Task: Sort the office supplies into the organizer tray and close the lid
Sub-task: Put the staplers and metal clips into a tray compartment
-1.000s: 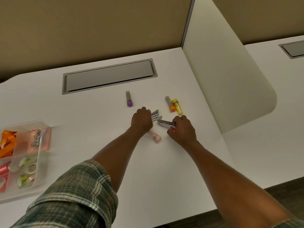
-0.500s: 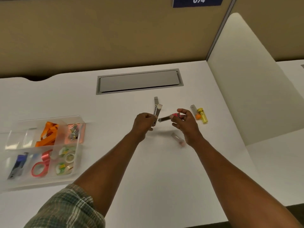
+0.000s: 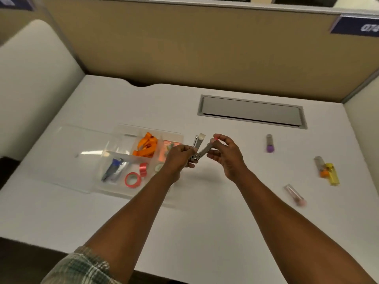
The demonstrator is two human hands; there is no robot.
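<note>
Slim shiny metal bars (image 3: 204, 151) in L hand (image 3: 178, 157) & R hand (image 3: 226, 155)

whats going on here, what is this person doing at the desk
A person is sorting small supplies into a clear organizer tray, its lid lying open beside it. The left hand grips a cream-tipped metal piece and the right hand pinches a pink-ended metal piece, both held above the desk by the tray. Loose to the right lie a purple-tipped piece, an orange-tipped piece, a yellow piece and a pink-capped tube.
</note>
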